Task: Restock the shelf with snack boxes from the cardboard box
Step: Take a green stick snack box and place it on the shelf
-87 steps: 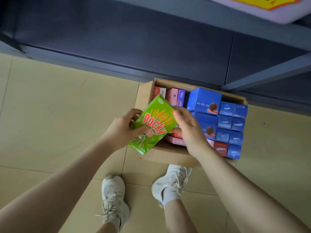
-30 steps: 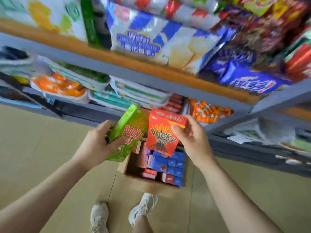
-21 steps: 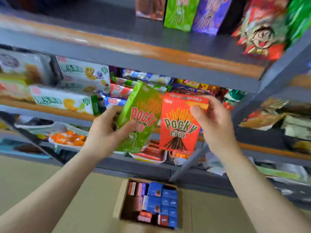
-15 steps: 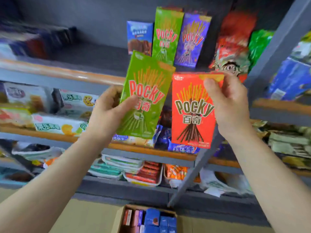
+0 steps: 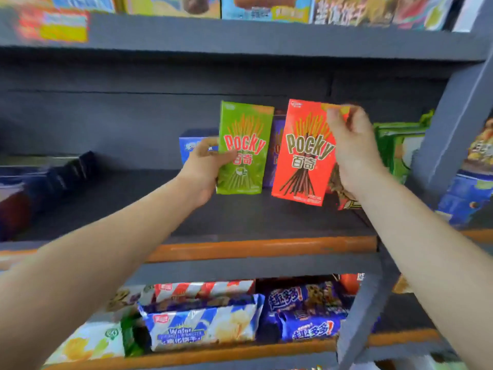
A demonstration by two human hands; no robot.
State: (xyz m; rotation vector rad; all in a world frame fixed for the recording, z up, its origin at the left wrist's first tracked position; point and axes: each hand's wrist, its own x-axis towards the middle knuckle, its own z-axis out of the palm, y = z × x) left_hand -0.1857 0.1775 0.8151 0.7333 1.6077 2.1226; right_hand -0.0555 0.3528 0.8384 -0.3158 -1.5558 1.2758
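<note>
A: What do we have in each hand?

B: Our left hand [image 5: 204, 166] grips the green Pocky box [image 5: 244, 148] by its left edge, thumb across the front and fingers curled behind. Our right hand [image 5: 352, 153] pinches the red Pocky box [image 5: 304, 153] at its upper right corner, with the palm along its right edge.

A: And where are they, taking the green box as our mark?

B: The green box stands upright over the dark shelf [image 5: 240, 217], its bottom edge at or just above the board; we cannot tell if it touches. The red box is just to its right, tilted slightly and nearer to us. Between the two, behind them, a purple Pocky box [image 5: 276, 153] shows. Behind the green box to its left is a blue box [image 5: 190, 145]. Well right of it lie green packets [image 5: 400, 148].

A: And below?

B: Blue-and-white wafer bags [image 5: 202, 329] on the lower shelf.
</note>
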